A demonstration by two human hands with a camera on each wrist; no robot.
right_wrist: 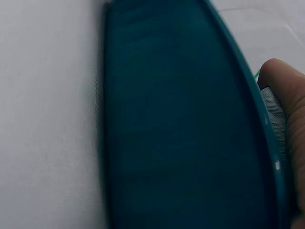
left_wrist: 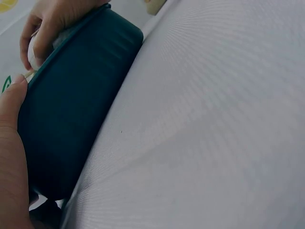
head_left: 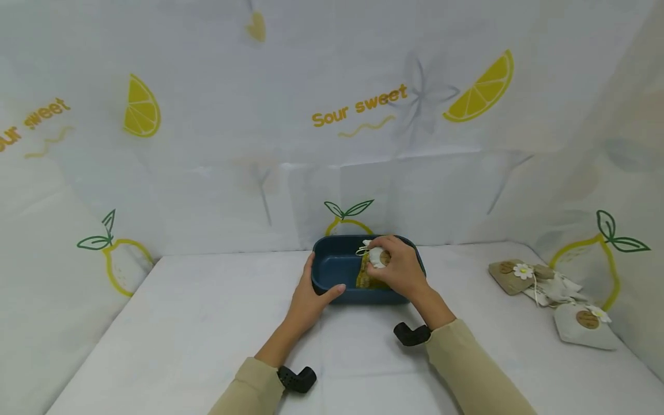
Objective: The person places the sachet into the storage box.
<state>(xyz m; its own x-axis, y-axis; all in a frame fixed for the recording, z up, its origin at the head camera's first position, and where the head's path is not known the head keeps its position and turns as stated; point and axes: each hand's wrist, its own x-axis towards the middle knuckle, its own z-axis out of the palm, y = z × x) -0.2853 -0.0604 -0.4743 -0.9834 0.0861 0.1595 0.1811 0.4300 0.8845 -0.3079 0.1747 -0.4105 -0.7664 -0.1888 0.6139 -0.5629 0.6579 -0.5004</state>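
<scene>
A dark blue plastic tub (head_left: 338, 271) stands on the table near the back. My left hand (head_left: 307, 295) holds its left end, fingers along the side wall and thumb at the front rim; the left wrist view shows the thumb at the rim too. Over the tub's right half, my right hand (head_left: 398, 266) pinches a small white drawstring sachet (head_left: 378, 257) with a round tan label. Inside the tub, partly under that hand, lies a yellow-brown pouch (head_left: 364, 278). In the right wrist view, the sachet's grey-looking cloth (right_wrist: 275, 114) shows behind the rim.
At the table's right side lies a loose group of sachets: a tan one (head_left: 510, 275) with a white flower, and a white one (head_left: 585, 325) with a round label nearer the front. A white cloth backdrop (head_left: 218, 196) printed with lemons rises behind the table.
</scene>
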